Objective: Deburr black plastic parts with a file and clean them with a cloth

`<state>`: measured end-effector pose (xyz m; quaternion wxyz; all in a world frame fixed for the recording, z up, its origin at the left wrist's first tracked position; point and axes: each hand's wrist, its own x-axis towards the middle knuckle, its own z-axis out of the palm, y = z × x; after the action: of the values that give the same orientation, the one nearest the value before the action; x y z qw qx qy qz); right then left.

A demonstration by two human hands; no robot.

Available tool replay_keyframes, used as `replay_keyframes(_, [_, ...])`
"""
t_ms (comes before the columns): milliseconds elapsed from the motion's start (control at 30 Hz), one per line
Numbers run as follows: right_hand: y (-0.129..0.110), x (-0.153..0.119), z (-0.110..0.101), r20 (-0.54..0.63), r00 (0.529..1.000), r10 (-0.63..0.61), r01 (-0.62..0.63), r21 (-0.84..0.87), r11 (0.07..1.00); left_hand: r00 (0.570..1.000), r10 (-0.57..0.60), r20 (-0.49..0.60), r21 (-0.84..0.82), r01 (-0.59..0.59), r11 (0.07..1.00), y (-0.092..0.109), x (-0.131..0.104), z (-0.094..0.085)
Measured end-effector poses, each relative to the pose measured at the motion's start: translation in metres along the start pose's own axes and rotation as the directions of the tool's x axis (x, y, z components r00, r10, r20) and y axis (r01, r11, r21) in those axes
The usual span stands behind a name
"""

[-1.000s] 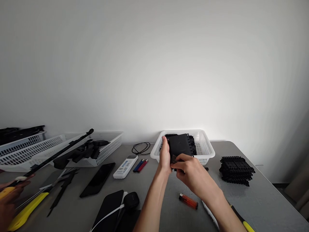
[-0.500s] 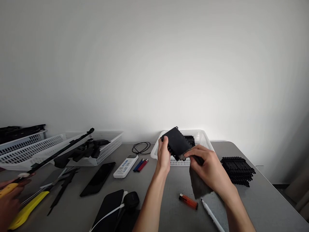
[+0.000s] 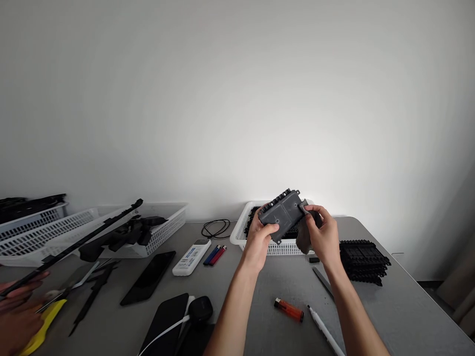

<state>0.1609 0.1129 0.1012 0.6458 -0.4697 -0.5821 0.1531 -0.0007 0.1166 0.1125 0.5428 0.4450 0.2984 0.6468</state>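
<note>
In my left hand [image 3: 256,244] is a black plastic plate-like part [image 3: 285,212], its toothed edge up and its flat face with small round holes towards me. The thumb lies on the face near the lower left corner. My right hand [image 3: 324,237] pinches a dark grey cloth [image 3: 304,235] against the right end of the part. Behind and below them stands a white basket [image 3: 274,248] with similar black parts inside. A stack of black toothed parts [image 3: 363,259] sits to the right. A grey blade-like strip [image 3: 322,281] lies under my right forearm.
An orange lighter [image 3: 288,310] and a white pen [image 3: 324,329] lie in front. Leftward are a white box-shaped device [image 3: 191,258], two lighters [image 3: 215,255], a phone [image 3: 148,278] and a cable [image 3: 215,227]. Another person's hands [image 3: 20,306] hold a long black strip [image 3: 92,227] at far left.
The black part has been turned over, from its plain dark face to the face with holes. My right hand moved up with the cloth, uncovering the blade-like strip.
</note>
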Motion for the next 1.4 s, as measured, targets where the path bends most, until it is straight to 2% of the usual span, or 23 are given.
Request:
replay_keyframes(100, [0.004,0.003,-0.003,-0.065,0.997,0.051,-0.045,0.101,0.994,0.986,-0.113,0.125,0.093,0.102,0.99,0.006,-0.002,-0.003])
replay_keyframes(167, [0.003,0.004,-0.004,-0.101,0.995,0.003,0.01,0.123,0.992,0.967,-0.189,0.169,0.166,0.161,0.973,0.008,-0.003,-0.003])
replay_keyframes(233, [0.001,0.004,-0.003,-0.087,0.995,-0.052,0.063,0.133,0.989,0.956,-0.229,0.184,0.198,0.192,0.961,0.008,-0.004,-0.003])
replay_keyframes(333, [-0.002,0.003,-0.001,-0.051,0.993,-0.109,0.115,0.12,0.986,0.949,-0.216,0.231,0.174,0.178,0.968,0.003,-0.004,0.001])
replay_keyframes(400, [-0.003,0.002,0.0,-0.104,0.986,-0.129,0.136,0.064,0.989,0.954,-0.17,0.246,0.159,0.133,0.978,0.0,-0.003,0.003])
replay_keyframes(500, [-0.004,0.0,0.001,-0.17,0.976,-0.139,0.132,-0.052,0.99,0.977,-0.067,0.205,0.169,0.032,0.985,-0.004,-0.001,0.004])
replay_keyframes(700, [-0.002,-0.002,0.002,-0.027,0.974,-0.224,0.215,-0.191,0.958,0.98,0.014,0.197,0.165,-0.047,0.985,-0.005,-0.001,0.002])
replay_keyframes(900, [0.009,0.0,0.001,0.079,0.937,-0.34,0.349,-0.267,0.898,0.975,-0.009,0.223,0.191,-0.034,0.981,-0.005,-0.003,0.001])
replay_keyframes(1100, [0.002,-0.004,0.001,0.212,0.931,-0.295,0.345,-0.259,0.902,0.997,0.059,0.051,0.128,-0.065,0.99,-0.008,0.002,0.004])
replay_keyframes(1200, [-0.005,-0.008,0.001,0.29,0.913,-0.285,0.366,-0.279,0.888,0.998,0.062,-0.03,0.072,-0.059,0.996,-0.007,0.002,0.005])
replay_keyframes(1400, [-0.016,-0.014,-0.007,0.427,0.863,-0.272,0.429,-0.333,0.84,0.994,0.036,-0.106,0.004,-0.036,0.999,0.001,0.004,-0.001])
